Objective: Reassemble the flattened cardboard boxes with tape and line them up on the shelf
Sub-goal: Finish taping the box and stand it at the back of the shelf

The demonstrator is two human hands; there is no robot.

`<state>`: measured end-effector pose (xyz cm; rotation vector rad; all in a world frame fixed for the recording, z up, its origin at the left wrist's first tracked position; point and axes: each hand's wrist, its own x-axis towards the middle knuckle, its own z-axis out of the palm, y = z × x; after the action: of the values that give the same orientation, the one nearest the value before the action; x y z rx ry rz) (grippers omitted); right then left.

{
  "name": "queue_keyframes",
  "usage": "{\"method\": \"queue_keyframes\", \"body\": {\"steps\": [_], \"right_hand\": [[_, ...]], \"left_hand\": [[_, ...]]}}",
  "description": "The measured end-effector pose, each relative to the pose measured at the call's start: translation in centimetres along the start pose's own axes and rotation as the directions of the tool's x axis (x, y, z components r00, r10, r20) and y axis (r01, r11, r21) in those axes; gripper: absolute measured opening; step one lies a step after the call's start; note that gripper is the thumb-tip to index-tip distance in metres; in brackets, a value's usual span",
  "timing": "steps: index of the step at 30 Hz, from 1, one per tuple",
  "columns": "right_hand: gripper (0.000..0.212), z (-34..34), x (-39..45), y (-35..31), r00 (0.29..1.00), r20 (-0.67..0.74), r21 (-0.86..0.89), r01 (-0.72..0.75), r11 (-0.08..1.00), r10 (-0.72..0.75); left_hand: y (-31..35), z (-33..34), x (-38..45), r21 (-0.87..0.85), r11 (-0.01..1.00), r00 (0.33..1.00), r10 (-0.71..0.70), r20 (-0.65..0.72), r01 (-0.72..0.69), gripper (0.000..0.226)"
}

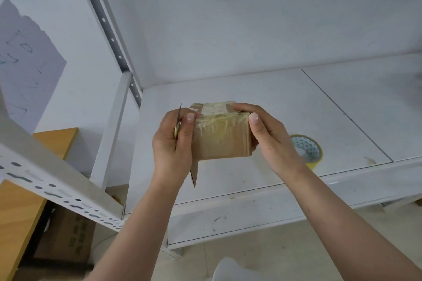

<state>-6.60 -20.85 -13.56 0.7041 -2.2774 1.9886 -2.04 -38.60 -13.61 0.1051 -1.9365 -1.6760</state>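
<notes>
- Taped cardboard box [220,136] held above the white shelf [274,102], one flap hanging loose underneath
- Left hand [173,143] clamps box's left end and a thin blade [177,124]
- Right hand [267,134] clamps the right end
- Tape roll [307,149] lies on shelf

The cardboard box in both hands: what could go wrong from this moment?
1. The left hand grips the cardboard box together with a thin blade whose tip points up beside the thumb; a slip might cut skin or tape.
2. One flap hangs loose underneath, so that side may open.
3. The tape roll sits near the shelf front edge and could be knocked off.
</notes>
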Motion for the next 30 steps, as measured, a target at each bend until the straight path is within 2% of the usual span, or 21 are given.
{"method": "queue_keyframes", "body": {"steps": [2, 4, 7, 10, 11, 13, 15, 17, 18, 20, 22, 25, 28, 30], "right_hand": [[0.049, 0.2, -0.1, -0.2, 1.0, 0.014, 0.052, -0.014, 0.999, 0.013], [0.06, 0.3, -0.2, 0.0, 0.999, 0.001, -0.032, 0.049, 0.998, -0.049], [0.032, 0.7, -0.1, 0.5, 0.978, -0.112, -0.301, 0.136, 0.944, -0.176], [0.03, 0.8, 0.0, 0.9, 0.978, -0.128, -0.357, 0.109, 0.928, -0.165], [0.032, 0.6, 0.0, 0.8, 0.987, -0.105, -0.32, 0.08, 0.944, -0.12], [0.043, 0.3, -0.1, 0.5, 0.999, -0.042, -0.122, -0.01, 0.993, 0.005], [0.073, 0.1, -0.2, 0.0, 0.996, -0.012, 0.047, -0.083, 0.995, 0.084], [0.091, 0.0, -0.1, -0.2, 0.994, -0.014, 0.084, -0.104, 0.991, 0.105], [0.087, 0.1, -0.1, -0.3, 0.996, -0.019, 0.047, -0.086, 0.995, 0.087], [0.056, 0.3, 0.0, -0.3, 0.999, -0.05, -0.13, -0.015, 0.991, 0.008], [0.031, 0.5, 0.0, -0.1, 0.994, -0.091, -0.178, 0.037, 0.983, -0.054], [0.023, 0.5, -0.1, 0.1, 0.995, -0.067, 0.009, 0.07, 0.998, -0.069], [0.036, 0.3, 0.0, 0.0, 1.0, -0.022, 0.276, -0.012, 0.961, 0.018], [0.041, 0.3, 0.2, 0.1, 0.999, -0.001, 0.357, -0.049, 0.933, 0.053]], "left_hand": [[0.1, 0.0, -0.1, 0.017, 0.999, 1.0, 0.03, 0.002, -0.03, 0.019], [0.1, 0.0, -0.2, 0.043, 0.997, 0.998, 0.062, 0.008, -0.063, 0.019], [0.1, 0.4, -0.4, 0.08, 0.994, 0.997, 0.075, 0.03, -0.077, 0.022], [-0.4, 0.6, -0.5, 0.086, 0.994, 0.998, 0.062, 0.028, -0.064, 0.028], [-0.7, 0.5, -0.5, 0.083, 0.995, 0.998, 0.056, 0.026, -0.058, 0.029], [-1.1, 0.2, -0.5, 0.071, 0.997, 0.999, 0.037, 0.024, -0.039, 0.029], [-1.4, 0.0, -0.4, 0.076, 0.997, 0.999, 0.033, 0.024, -0.035, 0.029], [-1.6, -0.1, -0.3, 0.093, 0.994, 0.999, 0.048, 0.018, -0.049, 0.031], [-1.6, -0.1, -0.3, 0.1, 0.993, 0.998, 0.054, 0.014, -0.055, 0.032], [-1.6, -0.2, -0.2, 0.102, 0.993, 0.998, 0.065, 0.011, -0.066, 0.033], [-1.5, -0.2, -0.2, 0.096, 0.993, 0.998, 0.065, 0.013, -0.065, 0.032], [-1.4, -0.3, -0.1, 0.052, 0.997, 0.998, 0.058, 0.009, -0.058, 0.027], [-1.6, -0.5, 0.0, -0.032, 0.999, 0.999, 0.019, 0.035, -0.018, 0.021], [-1.7, -0.6, 0.1, -0.049, 0.998, 0.998, 0.03, 0.061, -0.027, 0.026]]}}
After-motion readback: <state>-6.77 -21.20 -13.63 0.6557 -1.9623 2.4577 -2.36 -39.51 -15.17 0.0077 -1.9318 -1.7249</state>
